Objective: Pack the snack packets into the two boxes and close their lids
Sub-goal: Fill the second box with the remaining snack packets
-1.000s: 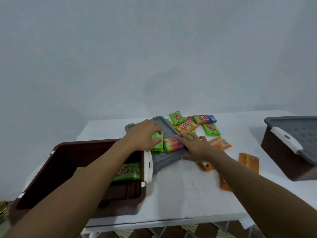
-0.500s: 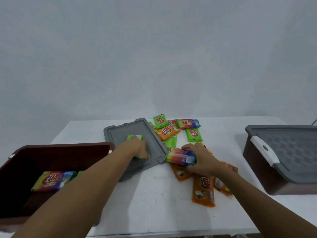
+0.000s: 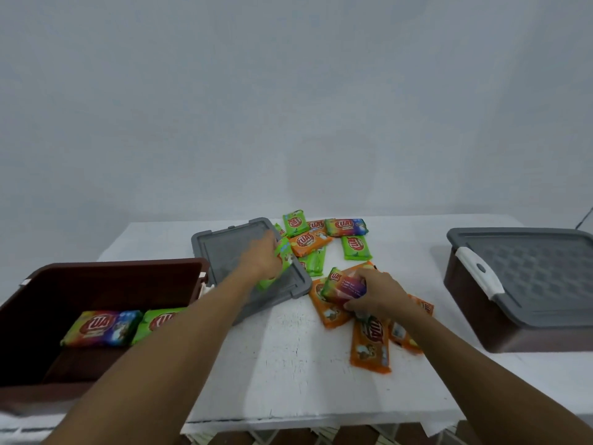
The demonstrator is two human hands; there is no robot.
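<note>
tilting rainbow packet (image 3: 344, 285) up, right hand (image 3: 377, 297)

White table (image 3: 288, 364): open brown box (image 3: 122, 265) left, loose grey lid (image 3: 224, 255), scattered snack packets (image 3: 370, 345), lidded box (image 3: 500, 332) right.

brown boxes (image 3: 112, 274): 2 | grey lids (image 3: 224, 252): 2 | boxed packets (image 3: 102, 327): 2 visible | held packets (image 3: 345, 285): 2 | loose packets (image 3: 370, 345): 10 at least, overlaps hide the rest

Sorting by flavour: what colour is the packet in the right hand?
The packet is rainbow: green fading to purple and pink. Head view.
</note>
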